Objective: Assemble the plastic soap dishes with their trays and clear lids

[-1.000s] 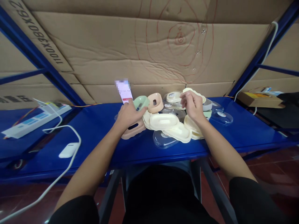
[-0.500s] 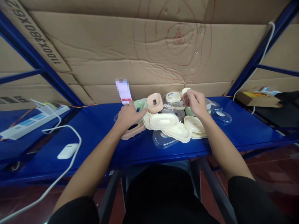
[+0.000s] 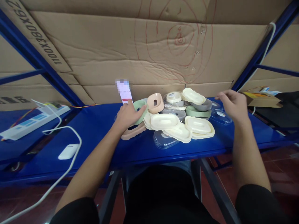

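Plasticware [image 3: 168,122] crowds the middle of the blue worktop [image 3: 95,124], between its front and back edges. At the left end of this cluster, the left hand [image 3: 128,115] lies palm down over a pale green dish [image 3: 142,112], its thumb spread away from the fingers and laid along the dish; whether it grips or merely rests there, I cannot tell. Just below that hand, toward the front edge, sits a pinkish dish [image 3: 134,133] with an opening. A peach dish [image 3: 158,105] with a slot stands tilted just right of the green one. Nearer the front edge, an oval cream tray [image 3: 164,121] overlaps a lower cream tray [image 3: 183,132], and a transparent lid [image 3: 162,142] shows below them. To their right is a cream stack [image 3: 198,126]; behind it, a grey dish [image 3: 206,105] appears to rest on a second green dish [image 3: 197,113], topped by a tilted scalloped tray [image 3: 193,95]. Toward the right end of the worktop, the right hand [image 3: 230,101] is raised with fingers curled toward the thumb; whether anything is pinched between them cannot be told. A clear lid [image 3: 221,117] lies below it. Beyond the left fingers, a phone [image 3: 125,92] leans at the back edge.
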{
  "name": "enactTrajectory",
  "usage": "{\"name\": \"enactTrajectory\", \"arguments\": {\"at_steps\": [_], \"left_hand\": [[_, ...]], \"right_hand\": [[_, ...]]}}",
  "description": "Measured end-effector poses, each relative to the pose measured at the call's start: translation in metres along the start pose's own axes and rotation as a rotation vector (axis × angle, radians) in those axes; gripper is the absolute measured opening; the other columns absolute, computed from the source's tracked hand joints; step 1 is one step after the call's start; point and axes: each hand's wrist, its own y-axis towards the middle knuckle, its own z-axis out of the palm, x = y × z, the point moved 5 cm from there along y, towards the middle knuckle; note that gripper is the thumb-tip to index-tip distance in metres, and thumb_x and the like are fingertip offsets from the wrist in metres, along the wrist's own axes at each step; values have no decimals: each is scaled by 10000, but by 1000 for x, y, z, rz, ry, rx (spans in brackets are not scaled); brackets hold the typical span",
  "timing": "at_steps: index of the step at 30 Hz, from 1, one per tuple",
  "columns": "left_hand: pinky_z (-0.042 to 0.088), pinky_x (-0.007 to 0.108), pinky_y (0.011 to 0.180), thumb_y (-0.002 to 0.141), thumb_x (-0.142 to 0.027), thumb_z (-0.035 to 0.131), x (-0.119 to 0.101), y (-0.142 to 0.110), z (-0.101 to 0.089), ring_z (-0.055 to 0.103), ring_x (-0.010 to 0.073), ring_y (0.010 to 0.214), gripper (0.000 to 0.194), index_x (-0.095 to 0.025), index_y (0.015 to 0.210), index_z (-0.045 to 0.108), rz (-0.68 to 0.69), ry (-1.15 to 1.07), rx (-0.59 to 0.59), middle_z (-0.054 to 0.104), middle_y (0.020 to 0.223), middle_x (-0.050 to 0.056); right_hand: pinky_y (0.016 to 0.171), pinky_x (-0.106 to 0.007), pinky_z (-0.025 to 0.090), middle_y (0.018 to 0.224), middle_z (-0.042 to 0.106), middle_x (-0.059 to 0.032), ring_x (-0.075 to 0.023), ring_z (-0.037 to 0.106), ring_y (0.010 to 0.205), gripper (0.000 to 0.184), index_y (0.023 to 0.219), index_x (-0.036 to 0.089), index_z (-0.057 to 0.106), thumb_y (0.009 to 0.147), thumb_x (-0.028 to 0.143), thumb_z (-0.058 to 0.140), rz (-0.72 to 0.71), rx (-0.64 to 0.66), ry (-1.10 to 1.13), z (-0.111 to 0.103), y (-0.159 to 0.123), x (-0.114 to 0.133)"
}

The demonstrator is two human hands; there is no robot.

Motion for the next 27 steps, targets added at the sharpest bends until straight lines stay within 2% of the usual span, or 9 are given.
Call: {"name": "enactTrajectory", "arguments": {"at_steps": [2,4,7,10,14,19,23,25,27], "left_hand": [[538,672,997,905,-816,538,1,1,-1,685,521,1228,854,-126,1407,576,7,-20,-24,711,1298,329],[531,670,1021,921,-788,522,1,1,-3,667,522,1263,831,-116,1406,578,-12,-18,-22,695,1331,333],[516,651,1074,954,-735,491,1,4,-10,635,505,1330,795,-99,1424,571,-51,-25,-43,672,1387,329],[504,608,1122,978,-686,470,4,8,-20,642,458,1337,744,-96,1417,578,-57,-63,-119,690,1374,300],[541,532,1100,990,-631,465,18,11,-30,703,386,1235,618,-130,1308,638,-43,-106,-176,740,1293,235],[569,485,1062,948,-554,538,51,15,-38,746,342,1115,399,-202,1034,705,-22,-79,-150,795,1149,149],[586,460,1026,888,-522,571,79,22,-40,764,322,1045,359,-214,990,724,-25,-65,-93,815,1094,127],[580,460,1039,859,-547,585,88,25,-38,764,329,1074,405,-212,1028,737,3,-48,-37,815,1134,138],[576,464,1051,827,-603,614,94,28,-34,757,343,1120,490,-208,1088,740,37,-35,42,806,1189,155]], "right_hand": [[898,-385,562,1062,813,-167,-244,743,956,238,1013,209,783,920,421,724,96,5,-152,-24,-2,-41],[957,-418,568,1301,760,-209,-297,739,1101,471,1200,201,749,828,479,829,193,169,-287,-34,-7,-83],[1048,-475,542,1468,660,-262,-386,687,1277,813,1409,187,656,720,522,930,319,421,-459,-33,-19,-131],[1149,-470,484,1572,562,-312,-419,584,1446,969,1540,153,547,736,532,935,298,499,-500,-21,-28,-149],[1168,-493,460,1555,567,-339,-459,580,1440,1005,1558,131,513,734,506,947,251,518,-488,-6,-33,-151],[1134,-529,483,1484,620,-346,-478,625,1380,1020,1566,135,506,734,521,952,295,503,-512,-14,-32,-146],[1178,-463,435,1553,541,-372,-431,527,1499,885,1586,51,493,918,546,799,126,381,-587,-13,-12,-99],[1188,-425,422,1547,565,-346,-382,531,1506,745,1572,64,517,1012,524,690,24,321,-524,1,4,-66],[1176,-428,434,1559,560,-339,-375,545,1488,735,1566,63,516,1024,535,671,-39,334,-454,26,21,-39]]}}
